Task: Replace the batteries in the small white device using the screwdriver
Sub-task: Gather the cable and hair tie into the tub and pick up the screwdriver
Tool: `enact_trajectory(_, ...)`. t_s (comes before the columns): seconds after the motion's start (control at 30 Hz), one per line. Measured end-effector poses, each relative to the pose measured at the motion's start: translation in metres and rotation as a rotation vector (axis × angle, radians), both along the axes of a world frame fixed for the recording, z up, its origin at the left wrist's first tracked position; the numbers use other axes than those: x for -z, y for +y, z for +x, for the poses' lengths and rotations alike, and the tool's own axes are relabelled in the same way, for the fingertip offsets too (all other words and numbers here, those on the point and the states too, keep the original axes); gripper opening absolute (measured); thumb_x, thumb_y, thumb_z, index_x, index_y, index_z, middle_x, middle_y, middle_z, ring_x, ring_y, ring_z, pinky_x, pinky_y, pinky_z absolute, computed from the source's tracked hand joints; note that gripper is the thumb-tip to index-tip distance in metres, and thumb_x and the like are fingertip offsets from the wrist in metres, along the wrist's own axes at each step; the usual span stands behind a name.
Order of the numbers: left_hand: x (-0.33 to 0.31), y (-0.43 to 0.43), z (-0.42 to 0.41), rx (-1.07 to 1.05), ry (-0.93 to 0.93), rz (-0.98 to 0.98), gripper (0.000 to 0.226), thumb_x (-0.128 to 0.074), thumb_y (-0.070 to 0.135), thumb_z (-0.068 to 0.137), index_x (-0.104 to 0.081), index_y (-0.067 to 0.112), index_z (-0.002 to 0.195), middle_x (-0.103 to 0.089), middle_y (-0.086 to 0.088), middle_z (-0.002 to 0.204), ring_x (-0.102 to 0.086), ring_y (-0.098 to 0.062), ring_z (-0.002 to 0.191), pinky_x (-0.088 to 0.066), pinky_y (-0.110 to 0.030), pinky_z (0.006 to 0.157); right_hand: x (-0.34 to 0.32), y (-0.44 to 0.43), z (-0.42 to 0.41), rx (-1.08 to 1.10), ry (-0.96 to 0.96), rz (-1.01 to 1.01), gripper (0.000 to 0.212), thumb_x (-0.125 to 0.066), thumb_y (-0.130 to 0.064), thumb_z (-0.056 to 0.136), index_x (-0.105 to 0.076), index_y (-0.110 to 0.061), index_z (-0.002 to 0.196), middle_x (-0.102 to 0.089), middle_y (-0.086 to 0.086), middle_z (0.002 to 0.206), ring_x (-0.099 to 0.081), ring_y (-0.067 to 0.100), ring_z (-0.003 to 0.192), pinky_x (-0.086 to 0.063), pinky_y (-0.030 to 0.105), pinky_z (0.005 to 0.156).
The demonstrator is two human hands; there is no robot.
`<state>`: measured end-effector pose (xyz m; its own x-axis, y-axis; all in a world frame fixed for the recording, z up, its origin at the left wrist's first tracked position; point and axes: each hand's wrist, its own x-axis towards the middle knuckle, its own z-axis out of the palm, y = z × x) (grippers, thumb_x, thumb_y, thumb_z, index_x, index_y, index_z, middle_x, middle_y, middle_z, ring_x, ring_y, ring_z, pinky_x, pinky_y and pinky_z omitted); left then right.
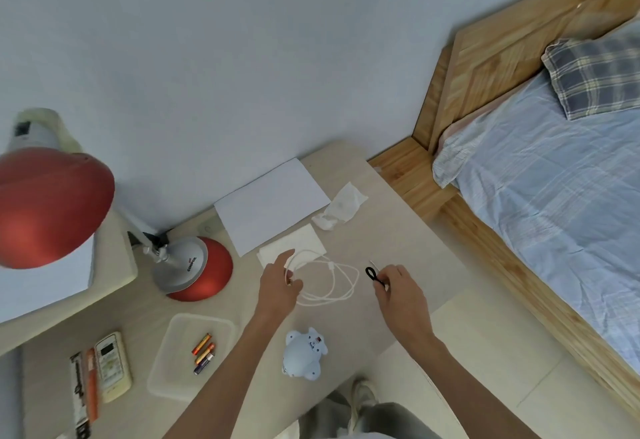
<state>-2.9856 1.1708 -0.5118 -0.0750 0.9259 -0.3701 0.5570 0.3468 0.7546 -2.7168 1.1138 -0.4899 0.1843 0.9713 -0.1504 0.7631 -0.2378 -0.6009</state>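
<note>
White device (pixel 304 352), pale and rounded with stubby limbs, lies on the bench (pixel 391 230) near the front edge, between the two forearms and touched by neither hand.

Far left: red lamp shade (pixel 52 206) hangs over a raised shelf, and its red-and-silver lamp base (pixel 194 269) stands on the bench.

Front left: two narrow packs (pixel 83 393), one black-and-white and one orange, lie side by side; what they contain cannot be told. Just beside them on the right lies a cream remote control (pixel 112 366).

Next right: a clear plastic tray (pixel 173 379) holds three batteries (pixel 204 352) lying close together.

Rear centre: a white paper sheet (pixel 273 206) lies by the wall, with a folded tissue (pixel 294 251) partly under its near edge and a crumpled tissue (pixel 341 210) at its right corner.

Centre: left hand (pixel 278 282) grips the left side of a coiled white cable (pixel 325 279), index finger stretched forward and the other fingers curled round the cord. The rest of the coil rests on the bench.

Right of the coil: right hand (pixel 401 289) pinches a small black loop (pixel 372 274) between thumb and fingertips, the loop standing clear of the cable.

Below the bench edge: a shoe (pixel 363 397) shows on the floor.

Far right: a wooden bed (pixel 485 57) carries a blue sheet and a plaid pillow (pixel 595 75).
</note>
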Motion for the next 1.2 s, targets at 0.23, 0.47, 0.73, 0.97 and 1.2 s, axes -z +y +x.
enact_trajectory(0.23, -0.047, -0.041, -0.032, -0.180, -0.039, 0.094, 0.072, -0.074, 0.001, 0.087, -0.057, 0.036, 0.148, -0.064, -0.014, 0.098, -0.065, -0.028, 0.083, -0.055, -0.028, 0.070, -0.037, -0.001, -0.014, -0.156, 0.090, 0.091, 0.014, -0.065, -0.026, 0.105, -0.056, -0.031, 0.095, -0.056, -0.016, 0.096, -0.061, 0.008, 0.069, -0.056, 0.035, 0.071)
enact_trajectory(0.47, -0.082, -0.100, -0.094, -0.365, 0.061, 0.126, 0.065, -0.077, 0.004, 0.092, -0.058, 0.030, 0.149, -0.069, -0.006, 0.106, -0.070, -0.022, 0.091, -0.054, -0.025, 0.071, -0.057, -0.013, -0.071, -0.338, 0.155, 0.127, 0.010, -0.066, -0.022, 0.104, -0.060, -0.027, 0.097, -0.057, -0.018, 0.095, -0.062, 0.009, 0.069, -0.056, 0.030, 0.069)
enact_trajectory(0.73, -0.090, -0.155, -0.170, -0.444, 0.100, 0.140, 0.058, -0.076, -0.001, 0.090, -0.061, 0.037, 0.131, -0.066, -0.002, 0.089, -0.061, -0.013, 0.076, -0.050, -0.027, 0.071, -0.053, -0.039, -0.169, -0.460, 0.201, 0.126, 0.014, -0.067, -0.021, 0.102, -0.059, -0.028, 0.093, -0.059, -0.016, 0.092, -0.062, 0.009, 0.069, -0.056, 0.032, 0.071)
enact_trajectory(0.97, -0.043, -0.163, -0.244, -0.301, 0.170, 0.133, 0.068, -0.076, -0.005, 0.088, -0.066, 0.038, 0.141, -0.065, 0.004, 0.090, -0.059, -0.008, 0.074, -0.048, -0.012, 0.067, -0.025, -0.068, -0.248, -0.430, 0.128, 0.061, 0.015, -0.067, -0.022, 0.103, -0.056, -0.027, 0.093, -0.057, -0.011, 0.092, -0.059, 0.011, 0.069, -0.055, 0.038, 0.071)
enact_trajectory(1.2, 0.027, -0.156, -0.255, -0.251, 0.106, 0.137, 0.073, -0.078, -0.004, 0.087, -0.064, 0.042, 0.143, -0.064, 0.002, 0.112, -0.066, -0.014, 0.089, -0.060, -0.041, 0.096, 0.011, -0.071, -0.298, -0.313, 0.089, -0.038, 0.004, -0.063, -0.026, 0.103, -0.062, -0.023, 0.101, -0.061, -0.006, 0.102, -0.064, 0.019, 0.079, -0.055, 0.043, 0.075)
